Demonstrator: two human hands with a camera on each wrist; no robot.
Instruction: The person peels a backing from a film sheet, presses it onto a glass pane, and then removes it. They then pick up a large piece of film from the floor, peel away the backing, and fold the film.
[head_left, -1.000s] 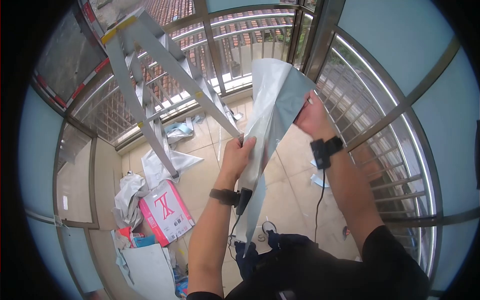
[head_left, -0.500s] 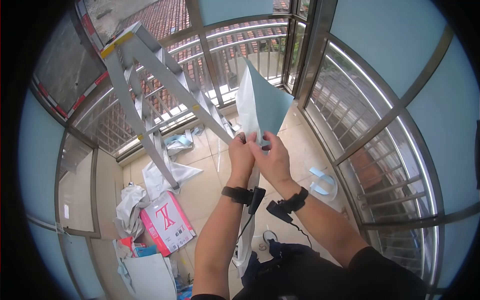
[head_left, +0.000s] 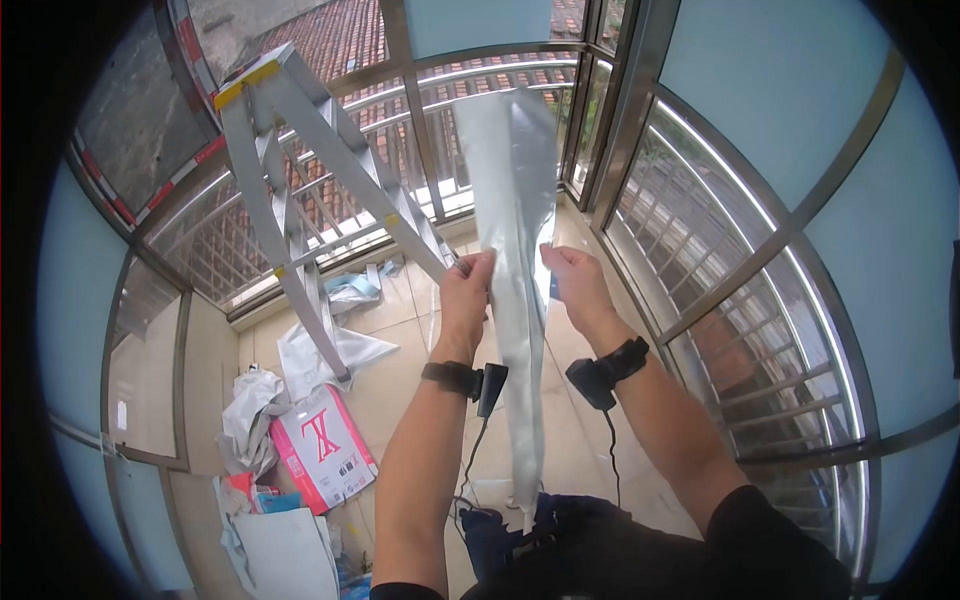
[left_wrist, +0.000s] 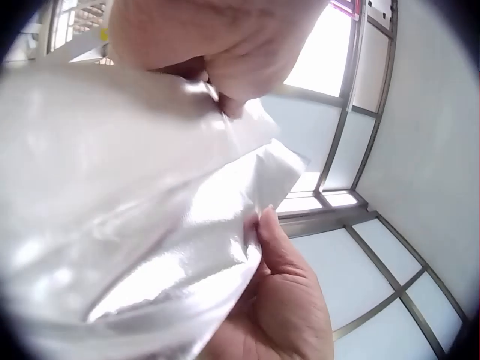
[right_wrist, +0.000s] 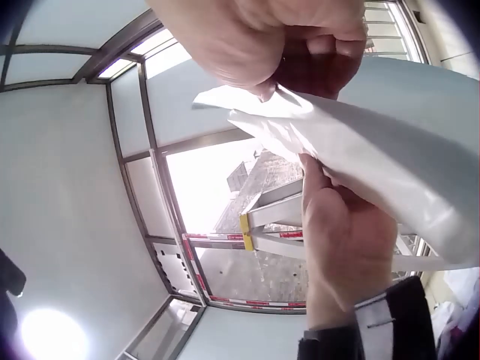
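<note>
A long, glossy silver-white sheet (head_left: 515,230) hangs folded between the two hands, its narrow lower end near the person's lap. The left hand (head_left: 467,300) pinches its left edge; the right hand (head_left: 582,290) pinches the right edge at about the same height. In the left wrist view the left hand (left_wrist: 217,37) grips the creased sheet (left_wrist: 150,202) from above, with the other hand's thumb on the edge below. The right wrist view has the right hand (right_wrist: 277,37) pinching one layer of the sheet (right_wrist: 375,150), pale blue on one face.
A stepladder (head_left: 300,140) stands at the left by the railing. Under and beside it lie film scraps (head_left: 325,350), a crumpled white sheet (head_left: 250,415), a pink and white package (head_left: 325,448) and a white board (head_left: 285,555). Railings and framed windows surround the floor.
The hands came together at the sheet and have now parted again, the right hand moving to the right. The sheet's upper part has spread and turned its silvery face to the head view.
</note>
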